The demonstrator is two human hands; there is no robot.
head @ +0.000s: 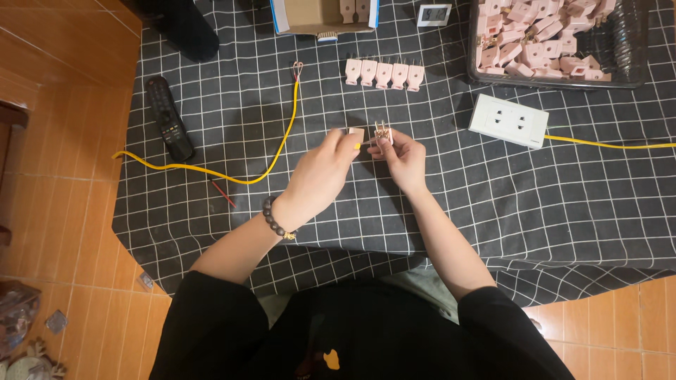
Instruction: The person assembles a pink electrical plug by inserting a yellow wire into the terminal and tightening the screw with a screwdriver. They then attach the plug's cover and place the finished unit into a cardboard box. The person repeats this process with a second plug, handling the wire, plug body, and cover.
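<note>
Left hand (320, 176): fingers pinched on a small pink cover piece (356, 134).
Right hand (403, 158): fingertips closed around pink plug body (383, 133), above checked cloth (493, 204).
Plug axis: upright, brass prongs pointing away, toward the row of plugs (384, 73).

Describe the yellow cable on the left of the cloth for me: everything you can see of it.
The yellow cable is thin, round and flexible, apparently plastic-sheathed. It lies loose on the black checked cloth, running from a stripped end with bare wire loops near the cardboard box, down in a curve, then left past the black remote control to the cloth's edge. Neither hand touches it; the left hand is nearest.
</note>
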